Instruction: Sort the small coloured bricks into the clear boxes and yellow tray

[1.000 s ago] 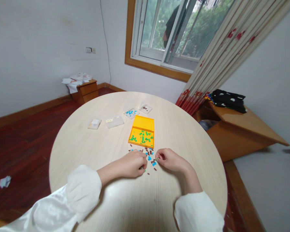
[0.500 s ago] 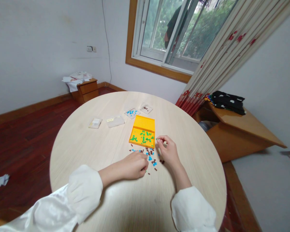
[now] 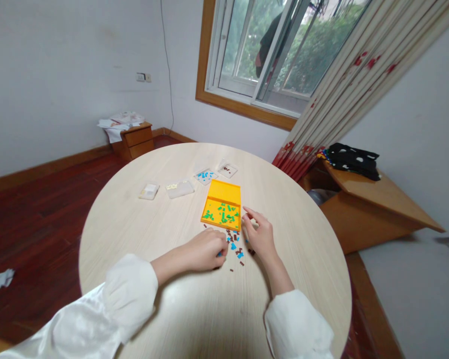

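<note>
On the round pale wooden table (image 3: 194, 309) lies a yellow tray (image 3: 222, 210) with several small green pieces in it. Just in front of it is a scatter of tiny brown and blue pieces (image 3: 235, 244). My left hand (image 3: 206, 249) rests curled on the table at the left of the scatter, its fingertips pinched at a blue piece. My right hand (image 3: 259, 233) hovers by the tray's near right corner, fingers loosely spread and nothing visible in them.
Four clear little lids or trays lie behind the yellow one: one with blue pieces (image 3: 205, 176), one with brown (image 3: 228, 170), two pale ones (image 3: 179, 188) (image 3: 148, 191). A wooden cabinet (image 3: 362, 199) with dark cloth stands right, a curtain (image 3: 344, 85) behind.
My right hand went from the scatter up to the tray's right corner with a pinch, and its fingers are now apart. My left hand stayed at the scatter.
</note>
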Demonstrator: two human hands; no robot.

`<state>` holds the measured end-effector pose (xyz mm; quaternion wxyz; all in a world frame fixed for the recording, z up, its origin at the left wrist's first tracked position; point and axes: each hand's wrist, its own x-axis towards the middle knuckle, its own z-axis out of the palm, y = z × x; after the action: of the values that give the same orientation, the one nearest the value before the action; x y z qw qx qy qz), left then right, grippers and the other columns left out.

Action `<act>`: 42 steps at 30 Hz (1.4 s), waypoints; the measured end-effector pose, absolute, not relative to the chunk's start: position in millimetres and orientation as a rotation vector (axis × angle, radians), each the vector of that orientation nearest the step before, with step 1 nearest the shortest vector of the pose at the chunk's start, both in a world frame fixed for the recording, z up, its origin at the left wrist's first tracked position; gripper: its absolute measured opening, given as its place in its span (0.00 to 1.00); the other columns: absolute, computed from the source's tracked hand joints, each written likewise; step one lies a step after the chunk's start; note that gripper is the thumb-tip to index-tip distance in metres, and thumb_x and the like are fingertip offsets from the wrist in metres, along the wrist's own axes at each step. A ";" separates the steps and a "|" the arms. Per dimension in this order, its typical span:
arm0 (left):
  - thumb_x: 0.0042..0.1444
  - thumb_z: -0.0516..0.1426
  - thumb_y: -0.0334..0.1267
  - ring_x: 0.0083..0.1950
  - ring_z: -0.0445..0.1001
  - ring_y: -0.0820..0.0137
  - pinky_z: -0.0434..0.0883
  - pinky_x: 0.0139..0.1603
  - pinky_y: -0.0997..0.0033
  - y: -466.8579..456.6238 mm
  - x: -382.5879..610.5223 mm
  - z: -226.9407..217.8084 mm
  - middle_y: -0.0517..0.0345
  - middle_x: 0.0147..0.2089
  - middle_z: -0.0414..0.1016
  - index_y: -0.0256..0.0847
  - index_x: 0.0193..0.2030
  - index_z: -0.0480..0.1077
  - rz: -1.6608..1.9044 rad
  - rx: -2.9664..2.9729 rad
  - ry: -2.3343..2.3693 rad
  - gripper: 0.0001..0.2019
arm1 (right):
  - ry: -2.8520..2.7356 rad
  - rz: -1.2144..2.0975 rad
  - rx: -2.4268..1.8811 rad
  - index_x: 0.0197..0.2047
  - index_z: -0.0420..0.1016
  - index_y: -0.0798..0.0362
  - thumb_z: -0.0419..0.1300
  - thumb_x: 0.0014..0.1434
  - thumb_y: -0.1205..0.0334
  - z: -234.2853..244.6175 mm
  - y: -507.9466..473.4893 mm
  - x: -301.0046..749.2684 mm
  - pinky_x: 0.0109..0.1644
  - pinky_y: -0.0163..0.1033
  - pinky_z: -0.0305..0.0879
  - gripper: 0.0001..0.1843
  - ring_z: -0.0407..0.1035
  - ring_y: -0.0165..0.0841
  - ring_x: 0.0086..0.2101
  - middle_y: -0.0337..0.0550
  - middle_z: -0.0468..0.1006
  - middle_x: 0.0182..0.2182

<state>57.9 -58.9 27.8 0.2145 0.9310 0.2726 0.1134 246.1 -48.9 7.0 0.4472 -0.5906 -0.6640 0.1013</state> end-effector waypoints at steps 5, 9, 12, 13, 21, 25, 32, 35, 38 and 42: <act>0.51 0.54 0.29 0.34 0.69 0.69 0.64 0.38 0.70 -36.0 48.0 23.8 0.55 0.30 0.72 0.37 0.26 0.71 0.565 2.467 0.945 0.06 | -1.622 0.256 -1.478 0.46 0.74 0.55 0.51 0.58 0.60 6.9 -49.4 248.4 0.44 0.43 0.64 0.17 0.70 0.36 0.36 0.49 0.79 0.38; 0.51 0.55 0.29 0.35 0.69 0.70 0.65 0.39 0.70 -13.0 37.5 14.9 0.56 0.32 0.72 0.37 0.28 0.71 0.896 2.279 1.170 0.04 | -1.692 0.256 -1.471 0.46 0.74 0.54 0.50 0.58 0.61 8.4 -51.2 246.8 0.45 0.43 0.64 0.16 0.70 0.36 0.36 0.49 0.79 0.38; 0.52 0.55 0.29 0.38 0.69 0.69 0.66 0.42 0.68 -2.4 32.6 8.6 0.55 0.33 0.72 0.38 0.29 0.71 1.107 2.162 1.296 0.04 | -1.775 0.232 -1.470 0.46 0.74 0.54 0.50 0.58 0.63 10.6 -53.3 246.2 0.46 0.44 0.63 0.16 0.70 0.36 0.37 0.49 0.79 0.38; 0.52 0.55 0.29 0.39 0.69 0.69 0.66 0.43 0.67 -0.5 32.0 6.7 0.56 0.34 0.72 0.38 0.30 0.72 1.140 2.142 1.324 0.05 | -1.797 0.223 -1.476 0.46 0.74 0.54 0.49 0.58 0.63 11.5 -53.9 246.4 0.47 0.44 0.62 0.16 0.70 0.36 0.37 0.49 0.79 0.38; 0.54 0.56 0.33 0.47 0.66 0.64 0.63 0.51 0.60 2.1 36.1 -0.9 0.53 0.43 0.71 0.42 0.54 0.66 1.177 2.144 1.332 0.19 | -1.840 0.220 -1.535 0.47 0.73 0.54 0.49 0.58 0.62 11.4 -54.6 252.3 0.45 0.43 0.63 0.17 0.70 0.35 0.35 0.48 0.79 0.38; 0.56 0.54 0.36 0.47 0.64 0.65 0.62 0.52 0.61 1.5 35.0 0.0 0.53 0.45 0.69 0.41 0.62 0.56 1.213 2.127 1.307 0.26 | -1.851 0.235 -1.546 0.48 0.73 0.54 0.49 0.58 0.62 8.3 -53.4 253.8 0.45 0.43 0.64 0.17 0.71 0.36 0.37 0.48 0.79 0.39; 0.57 0.51 0.36 0.45 0.66 0.65 0.63 0.50 0.63 0.5 32.5 3.2 0.52 0.43 0.70 0.39 0.56 0.62 1.260 2.110 1.369 0.19 | -1.851 0.247 -1.576 0.48 0.73 0.54 0.49 0.58 0.63 6.2 -52.7 255.7 0.45 0.43 0.64 0.18 0.70 0.36 0.38 0.49 0.78 0.40; 0.56 0.51 0.36 0.43 0.68 0.65 0.64 0.47 0.64 0.5 30.4 6.1 0.53 0.40 0.72 0.38 0.50 0.66 1.186 2.115 1.454 0.15 | -1.861 0.247 -1.623 0.46 0.74 0.54 0.49 0.58 0.63 4.4 -51.5 257.2 0.44 0.42 0.64 0.17 0.70 0.37 0.37 0.49 0.78 0.39; 0.55 0.51 0.35 0.41 0.71 0.63 0.64 0.44 0.64 1.0 27.6 8.0 0.53 0.36 0.74 0.37 0.47 0.69 0.942 2.143 1.590 0.13 | -1.855 0.285 -1.695 0.43 0.76 0.55 0.50 0.58 0.63 0.5 -49.3 257.1 0.43 0.42 0.64 0.15 0.70 0.37 0.38 0.49 0.78 0.38; 0.56 0.49 0.35 0.39 0.73 0.61 0.64 0.42 0.65 0.3 27.4 8.6 0.49 0.35 0.77 0.38 0.38 0.74 0.611 2.210 1.682 0.12 | -1.836 0.353 -1.752 0.39 0.77 0.56 0.49 0.60 0.61 -4.8 -46.2 253.8 0.44 0.40 0.63 0.15 0.71 0.37 0.38 0.50 0.78 0.36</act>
<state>27.4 0.3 8.6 0.1485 0.7686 0.5849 0.2124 253.8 -46.2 -4.8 0.2857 -0.6554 -0.6866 0.1319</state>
